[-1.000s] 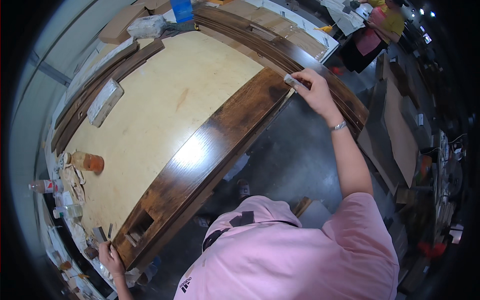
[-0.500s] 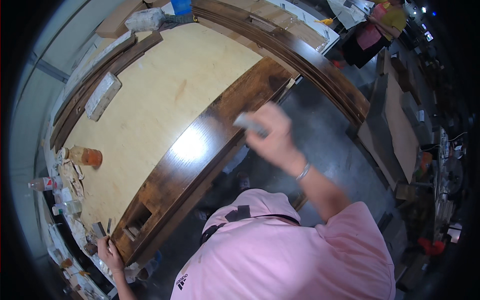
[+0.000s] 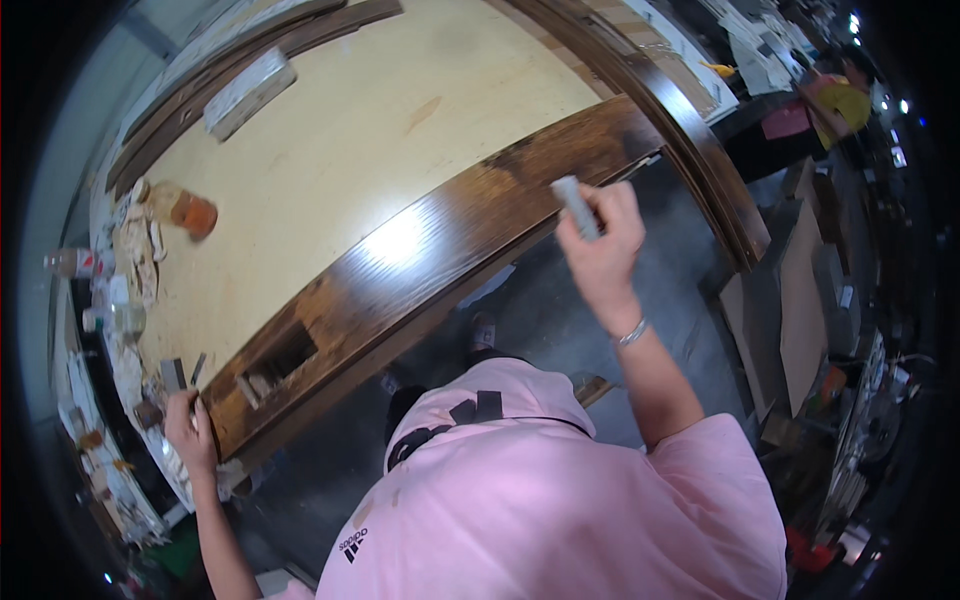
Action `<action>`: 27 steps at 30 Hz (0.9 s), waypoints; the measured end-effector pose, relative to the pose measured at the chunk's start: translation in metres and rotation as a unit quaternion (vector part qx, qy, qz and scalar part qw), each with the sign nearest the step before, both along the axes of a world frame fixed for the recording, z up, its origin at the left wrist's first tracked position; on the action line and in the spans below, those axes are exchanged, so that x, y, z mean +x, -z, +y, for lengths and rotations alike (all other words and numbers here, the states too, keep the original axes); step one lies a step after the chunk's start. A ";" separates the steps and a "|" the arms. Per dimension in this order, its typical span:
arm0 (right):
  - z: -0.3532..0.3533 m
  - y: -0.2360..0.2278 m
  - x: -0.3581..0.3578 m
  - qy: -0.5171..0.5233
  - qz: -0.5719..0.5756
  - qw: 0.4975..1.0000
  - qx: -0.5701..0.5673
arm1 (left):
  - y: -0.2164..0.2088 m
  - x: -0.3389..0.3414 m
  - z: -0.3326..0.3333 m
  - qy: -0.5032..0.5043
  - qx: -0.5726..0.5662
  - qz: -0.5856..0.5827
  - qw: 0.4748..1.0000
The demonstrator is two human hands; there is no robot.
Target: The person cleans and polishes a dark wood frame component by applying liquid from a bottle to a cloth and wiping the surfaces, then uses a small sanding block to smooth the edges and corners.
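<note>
1 grey block (image 3: 574,205), jutting from right hand (image 3: 610,240)

glossy grained wooden plank (image 3: 430,245), smooth matt tabletop (image 3: 330,170), shiny metal bracelet (image 3: 632,333)

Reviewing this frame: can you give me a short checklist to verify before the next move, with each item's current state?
1. Pale grey piece gripped in the right hand: ok.
2. Pale grey piece touching the dark board: cannot tell, they overlap in view.
3. Left hand at the board's left end: ok; firmness of hold, cannot tell.
4. Jar apart from the board: ok.
5. Left hand's surroundings clear: not ok, a small grey block sits beside it.
</note>
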State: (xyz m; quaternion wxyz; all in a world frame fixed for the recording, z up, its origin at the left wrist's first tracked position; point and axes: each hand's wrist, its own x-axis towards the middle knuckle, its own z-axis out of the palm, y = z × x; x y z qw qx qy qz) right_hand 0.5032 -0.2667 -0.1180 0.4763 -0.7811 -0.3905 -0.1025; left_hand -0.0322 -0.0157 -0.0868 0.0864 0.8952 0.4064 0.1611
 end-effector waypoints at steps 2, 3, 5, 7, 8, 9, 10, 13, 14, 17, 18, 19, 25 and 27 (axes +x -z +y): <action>0.015 0.001 -0.051 -0.056 -0.006 0.998 0.024 | -0.003 -0.003 -0.003 0.002 0.010 -0.001 1.000; 0.021 0.001 -0.073 -0.078 -0.010 0.997 0.028 | -0.003 0.003 -0.004 0.003 0.010 -0.008 1.000; 0.031 0.004 -0.113 -0.119 -0.003 0.992 0.039 | -0.004 0.005 -0.007 -0.004 0.030 -0.004 1.000; 0.044 0.007 -0.155 -0.179 -0.023 0.983 0.035 | -0.004 0.009 -0.008 -0.002 0.032 -0.011 0.999; 0.051 0.009 -0.176 -0.198 -0.016 0.979 0.041 | -0.002 0.012 -0.009 -0.003 0.042 -0.018 0.999; 0.057 0.007 -0.197 -0.217 -0.038 0.975 0.038 | -0.004 0.014 -0.008 0.011 0.038 -0.034 0.999; 0.063 0.003 -0.220 -0.236 -0.062 0.969 0.033 | -0.003 0.011 -0.006 0.015 0.044 -0.032 0.998; 0.087 -0.003 -0.292 -0.294 -0.084 0.952 0.031 | -0.023 -0.007 -0.002 0.057 -0.018 -0.013 0.998; 0.092 -0.005 -0.315 -0.311 -0.097 0.945 0.014 | -0.030 -0.030 0.006 0.048 -0.017 -0.015 0.999; 0.115 -0.012 -0.389 -0.339 -0.120 0.933 0.006 | -0.039 -0.103 0.031 -0.016 -0.071 0.090 0.993; 0.122 -0.015 -0.413 -0.351 -0.128 0.927 0.008 | -0.034 -0.125 0.042 -0.005 -0.105 0.062 0.992; 0.131 -0.017 -0.437 -0.376 -0.139 0.916 0.014 | -0.029 -0.134 0.048 0.021 -0.100 0.056 0.993; 0.179 -0.005 -0.578 -0.458 -0.188 0.867 0.049 | -0.015 -0.136 0.073 0.044 -0.184 0.003 0.982; 0.180 -0.006 -0.589 -0.461 -0.190 0.865 0.050 | -0.004 -0.143 0.077 0.059 -0.202 -0.034 0.977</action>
